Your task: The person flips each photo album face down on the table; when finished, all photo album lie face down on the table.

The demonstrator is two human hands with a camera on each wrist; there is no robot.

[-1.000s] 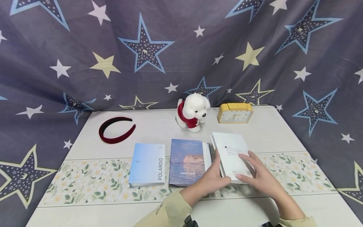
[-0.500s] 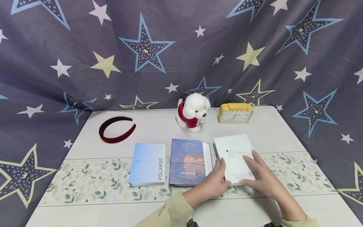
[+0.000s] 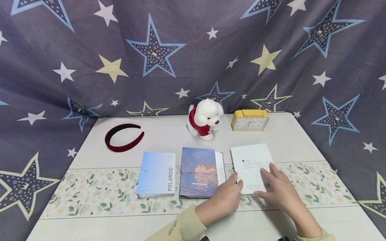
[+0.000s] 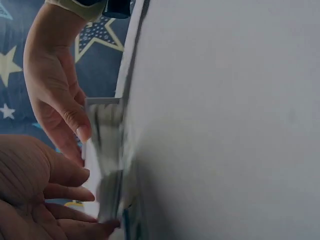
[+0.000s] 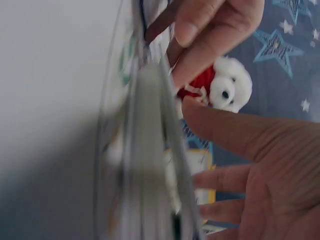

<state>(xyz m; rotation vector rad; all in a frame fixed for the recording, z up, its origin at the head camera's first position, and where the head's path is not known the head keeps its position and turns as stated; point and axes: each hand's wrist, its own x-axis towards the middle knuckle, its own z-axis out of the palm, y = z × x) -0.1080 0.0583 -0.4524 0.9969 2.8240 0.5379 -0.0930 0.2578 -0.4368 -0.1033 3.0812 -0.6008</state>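
Observation:
A white album (image 3: 248, 164) with small print on its upper face lies flat on the table, at the right end of a row. My left hand (image 3: 224, 197) touches its near left side, between it and the blue photo album (image 3: 199, 172). Over its right side lies my right hand (image 3: 280, 190), fingers spread on the cover and thumb at the near edge. In the left wrist view, the fingertips of the left hand (image 4: 35, 190) meet the album's edge (image 4: 107, 140). The right wrist view shows the thumb and fingers of the right hand (image 5: 265, 155) extended beside the blurred album (image 5: 150, 150).
Left in the row lies a pale blue Polaroid album (image 3: 156, 172). Behind stand a white plush dog (image 3: 208, 115) in red and a yellow clock (image 3: 250, 120). A dark red headband (image 3: 123, 147) lies at the back left. A starry curtain (image 3: 193, 50) hangs behind the table (image 3: 163, 130).
The white album has gone from tilted between both hands to flat on the table, slightly farther right. My left hand has loosened and drawn back a little toward me.

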